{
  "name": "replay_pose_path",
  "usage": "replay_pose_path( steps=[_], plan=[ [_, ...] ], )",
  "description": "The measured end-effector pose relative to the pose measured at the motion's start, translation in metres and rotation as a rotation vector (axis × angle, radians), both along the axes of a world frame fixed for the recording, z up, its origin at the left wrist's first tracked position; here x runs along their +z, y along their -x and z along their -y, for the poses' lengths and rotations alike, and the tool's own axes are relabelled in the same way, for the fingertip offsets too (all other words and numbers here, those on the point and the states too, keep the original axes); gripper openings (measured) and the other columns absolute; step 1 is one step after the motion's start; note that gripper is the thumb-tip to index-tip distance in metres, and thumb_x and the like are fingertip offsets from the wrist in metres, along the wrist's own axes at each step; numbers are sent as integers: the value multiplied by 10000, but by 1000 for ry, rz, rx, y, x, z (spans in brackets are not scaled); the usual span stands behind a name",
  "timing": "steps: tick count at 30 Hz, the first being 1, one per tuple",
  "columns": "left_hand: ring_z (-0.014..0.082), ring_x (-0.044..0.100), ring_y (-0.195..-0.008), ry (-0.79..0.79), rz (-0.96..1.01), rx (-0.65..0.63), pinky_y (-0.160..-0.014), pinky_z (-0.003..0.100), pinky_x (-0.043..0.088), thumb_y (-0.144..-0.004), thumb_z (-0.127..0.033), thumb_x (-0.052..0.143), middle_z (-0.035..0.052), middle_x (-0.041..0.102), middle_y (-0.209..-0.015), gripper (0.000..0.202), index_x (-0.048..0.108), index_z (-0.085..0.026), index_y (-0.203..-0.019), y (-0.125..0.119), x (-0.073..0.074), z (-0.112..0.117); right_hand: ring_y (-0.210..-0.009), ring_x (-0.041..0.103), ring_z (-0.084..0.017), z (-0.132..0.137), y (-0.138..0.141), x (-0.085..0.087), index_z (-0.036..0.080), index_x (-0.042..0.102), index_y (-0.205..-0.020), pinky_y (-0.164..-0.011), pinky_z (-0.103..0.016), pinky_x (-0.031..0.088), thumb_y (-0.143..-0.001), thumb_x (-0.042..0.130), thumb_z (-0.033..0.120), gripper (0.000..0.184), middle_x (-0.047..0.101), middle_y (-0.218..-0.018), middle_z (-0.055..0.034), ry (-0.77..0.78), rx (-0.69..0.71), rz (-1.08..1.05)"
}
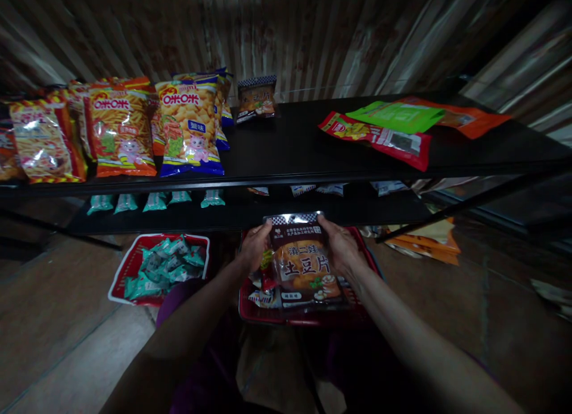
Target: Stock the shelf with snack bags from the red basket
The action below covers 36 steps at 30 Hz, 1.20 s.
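A brown bag of potato chips [304,259] with a checkered top edge faces me, held by its upper corners. My left hand [256,245] pinches the left corner and my right hand [339,242] grips the right one. Beneath the bag is a red basket [250,311] with other snack packets inside, mostly hidden by the bag. A similar, smaller-looking brown chip bag [257,98] stands at the back of the black upper shelf [277,146].
Upright snack bags [192,128] line the shelf's left side; flat red [379,137], green [397,115] and orange packets lie at right. Small teal packets [155,201] sit on the lower shelf. A red-and-white basket [117,283] of teal packets stands at left. Orange packaging [429,241] lies on the floor.
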<state>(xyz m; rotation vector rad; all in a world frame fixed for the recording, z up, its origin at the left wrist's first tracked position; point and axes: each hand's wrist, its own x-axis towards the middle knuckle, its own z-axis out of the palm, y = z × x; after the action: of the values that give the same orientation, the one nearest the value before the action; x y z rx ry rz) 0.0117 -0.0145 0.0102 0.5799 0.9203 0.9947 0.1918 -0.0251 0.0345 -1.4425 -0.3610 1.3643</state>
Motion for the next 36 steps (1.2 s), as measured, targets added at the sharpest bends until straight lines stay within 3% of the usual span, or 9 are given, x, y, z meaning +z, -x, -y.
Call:
replay_pose_path(
  steps=[7,10,18,21,26,29,36],
  plan=[
    [162,637,-656,6,-100,-160,-644,275,473,-647,-484,732,65,693,-786,447,668,-126,-907,5,-14,0,-558,661,-177,-6,-6,-8,202,619,-699,-588,-322,566,-678,728,351,185,702,-602,15,-15,-101,-5],
    [152,624,-626,-2,-128,-221,-635,274,468,-636,-487,737,62,673,-734,441,662,-118,-866,7,-18,3,-566,663,-176,-9,-10,-13,201,622,-714,-592,-322,570,-678,730,362,198,702,-606,14,-18,-111,4],
    [129,591,-574,-34,-166,-309,-589,259,462,-564,-512,761,33,646,-672,450,655,-115,-746,7,-14,10,-616,674,-170,-15,-16,-18,188,634,-731,-642,-309,575,-723,710,319,152,710,-642,-9,-31,-189,-33],
    [111,562,-535,-43,-144,-297,-560,242,450,-560,-524,756,15,618,-614,453,657,-114,-725,7,-13,10,-676,685,-180,-15,-14,-14,199,630,-729,-667,-312,571,-778,659,316,130,718,-670,-23,-14,-153,-64],
    [122,578,-604,-64,-189,-193,-596,234,446,-605,-465,749,32,660,-674,401,673,-115,-786,11,-16,8,-727,687,-191,-5,-14,-14,212,639,-783,-673,-330,562,-839,579,383,189,733,-762,-43,52,50,-142],
    [148,601,-657,-61,-210,-156,-617,252,463,-643,-414,729,56,684,-744,357,675,-117,-833,14,-19,7,-689,678,-182,4,-19,-21,212,648,-774,-638,-309,554,-763,672,399,189,727,-748,-33,66,130,-127],
    [145,606,-658,-18,-213,-89,-617,258,472,-707,-317,658,61,679,-799,207,654,-134,-802,14,-25,8,-626,641,-104,17,-21,-22,201,690,-693,-584,-193,511,-561,828,213,192,717,-715,8,20,153,-104]
  ],
)
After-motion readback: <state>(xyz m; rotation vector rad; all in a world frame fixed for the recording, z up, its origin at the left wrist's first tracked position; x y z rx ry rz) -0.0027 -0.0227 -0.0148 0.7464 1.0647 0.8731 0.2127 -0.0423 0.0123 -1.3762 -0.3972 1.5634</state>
